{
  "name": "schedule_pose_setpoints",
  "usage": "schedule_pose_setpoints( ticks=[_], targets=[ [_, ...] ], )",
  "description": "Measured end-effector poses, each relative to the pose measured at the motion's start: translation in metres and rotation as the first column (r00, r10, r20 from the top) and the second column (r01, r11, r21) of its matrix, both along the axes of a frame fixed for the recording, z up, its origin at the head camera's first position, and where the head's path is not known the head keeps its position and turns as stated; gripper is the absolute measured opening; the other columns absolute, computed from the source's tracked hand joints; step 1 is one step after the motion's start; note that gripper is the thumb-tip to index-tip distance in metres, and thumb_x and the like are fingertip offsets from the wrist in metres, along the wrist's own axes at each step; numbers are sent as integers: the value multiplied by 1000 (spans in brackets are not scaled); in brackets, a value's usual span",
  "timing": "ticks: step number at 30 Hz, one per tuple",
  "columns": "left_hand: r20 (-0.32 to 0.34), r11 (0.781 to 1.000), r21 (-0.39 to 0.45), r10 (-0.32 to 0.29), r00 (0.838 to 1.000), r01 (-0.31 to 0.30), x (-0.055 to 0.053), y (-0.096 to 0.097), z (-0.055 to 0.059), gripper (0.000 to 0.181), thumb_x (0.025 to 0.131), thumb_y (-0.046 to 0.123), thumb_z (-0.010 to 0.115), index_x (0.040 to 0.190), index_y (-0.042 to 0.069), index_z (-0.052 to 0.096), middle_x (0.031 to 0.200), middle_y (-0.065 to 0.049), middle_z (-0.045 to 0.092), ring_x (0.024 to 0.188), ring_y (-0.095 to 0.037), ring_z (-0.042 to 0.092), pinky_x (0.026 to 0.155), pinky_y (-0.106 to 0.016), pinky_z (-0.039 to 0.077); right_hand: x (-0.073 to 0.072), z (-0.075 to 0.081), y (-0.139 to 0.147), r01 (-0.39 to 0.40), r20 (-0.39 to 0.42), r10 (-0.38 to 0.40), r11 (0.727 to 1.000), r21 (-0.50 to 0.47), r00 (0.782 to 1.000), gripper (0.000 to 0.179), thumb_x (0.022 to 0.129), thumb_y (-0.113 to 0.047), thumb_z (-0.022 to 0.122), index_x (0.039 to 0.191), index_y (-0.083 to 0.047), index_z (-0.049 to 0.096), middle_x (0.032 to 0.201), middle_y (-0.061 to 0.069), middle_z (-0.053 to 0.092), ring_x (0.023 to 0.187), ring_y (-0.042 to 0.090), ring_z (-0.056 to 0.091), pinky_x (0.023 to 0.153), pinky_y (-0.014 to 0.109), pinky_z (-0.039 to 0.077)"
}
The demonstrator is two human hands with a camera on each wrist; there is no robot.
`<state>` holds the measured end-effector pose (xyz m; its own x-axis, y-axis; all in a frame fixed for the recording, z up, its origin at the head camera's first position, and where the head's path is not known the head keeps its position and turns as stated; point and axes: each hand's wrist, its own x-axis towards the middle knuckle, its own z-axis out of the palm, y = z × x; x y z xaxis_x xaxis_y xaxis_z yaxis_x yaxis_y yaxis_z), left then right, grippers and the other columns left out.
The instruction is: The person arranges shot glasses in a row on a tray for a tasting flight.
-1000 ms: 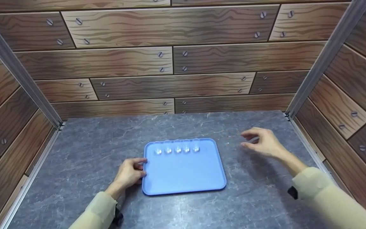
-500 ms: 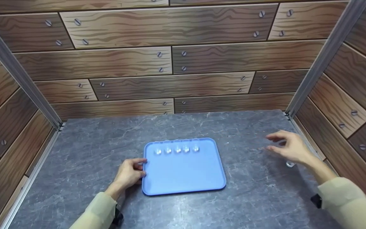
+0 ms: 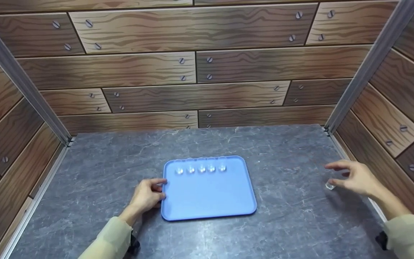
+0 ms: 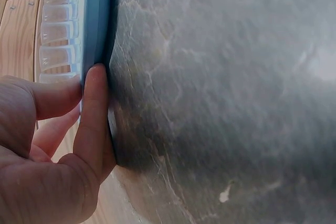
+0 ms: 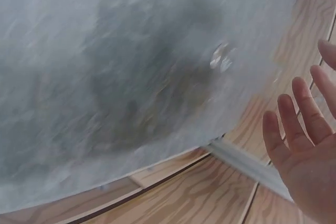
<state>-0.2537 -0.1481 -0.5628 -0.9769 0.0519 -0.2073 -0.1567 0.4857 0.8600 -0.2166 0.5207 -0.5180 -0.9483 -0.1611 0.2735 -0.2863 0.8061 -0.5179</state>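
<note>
A blue tray (image 3: pixel 208 198) lies mid-table, with several small clear cups (image 3: pixel 202 168) in a row along its far side. My left hand (image 3: pixel 145 196) grips the tray's left edge; in the left wrist view one finger (image 4: pixel 58 98) reaches over the rim while another digit lies along the outer wall (image 4: pixel 100 19). Far to the right, a single small clear cup (image 3: pixel 329 186) sits on the table, partly hidden by the thumb of my right hand (image 3: pixel 358 178). That hand holds nothing, its fingers spread and lightly bent beside the cup.
The grey marbled tabletop (image 3: pixel 128 154) is walled by wood-print panels (image 3: pixel 192 68) at the back and both sides. A metal post (image 3: pixel 365 68) rises at the back right corner, close beyond the right hand.
My right hand has moved rightward and a little nearer, from beside the tray to the lone cup, uncovering that cup on the way. The left hand and tray stay put.
</note>
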Motion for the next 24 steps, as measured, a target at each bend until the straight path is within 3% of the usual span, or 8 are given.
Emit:
schedule_pose_setpoints(
  ticks=[9, 24],
  targets=[
    [2, 1000, 11, 4, 1000, -4, 0, 1, 0, 54, 90, -13, 74, 142, 5, 77, 102, -11, 69, 84, -19, 70, 67, -36, 72, 7, -9, 16, 39, 129, -35, 999, -31, 991, 53, 79, -2, 98, 127, 7, 79, 125, 34, 78, 99, -18, 62, 79, 13, 65],
    [-4, 1000, 4, 1, 1000, -1, 0, 1, -1, 54, 91, -12, 74, 141, 6, 78, 103, -11, 69, 85, -20, 69, 66, -36, 72, 5, -16, 17, 50, 154, -43, 998, -46, 987, 44, 81, 4, 93, 122, 11, 78, 112, 33, 80, 86, -10, 70, 72, 11, 63]
  ],
)
